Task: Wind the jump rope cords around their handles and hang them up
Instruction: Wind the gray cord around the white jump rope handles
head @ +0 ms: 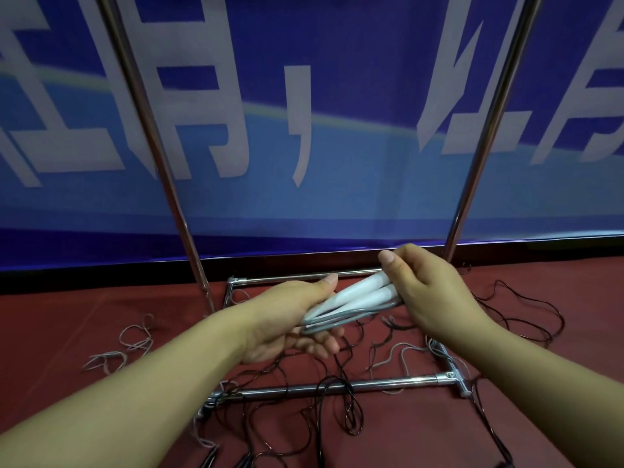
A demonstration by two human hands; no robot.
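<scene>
Two white jump rope handles (pixel 358 293) lie side by side between my hands, with grey cord (pixel 337 320) looped along them. My right hand (pixel 429 292) grips the far ends of the handles, fingers curled round them. My left hand (pixel 290 319) holds the near end, where the cord loops gather, thumb on top and fingers underneath. Both hands hover above the base of a metal rack (pixel 337 388). Whether the cord is wound round the handles or only folded along them is unclear.
Several loose black and grey cords (pixel 337 410) lie tangled on the red floor around the rack's base. Two slanted rack poles (pixel 158 153) (pixel 486 130) rise at left and right. A blue banner with white lettering (pixel 304 96) stands behind.
</scene>
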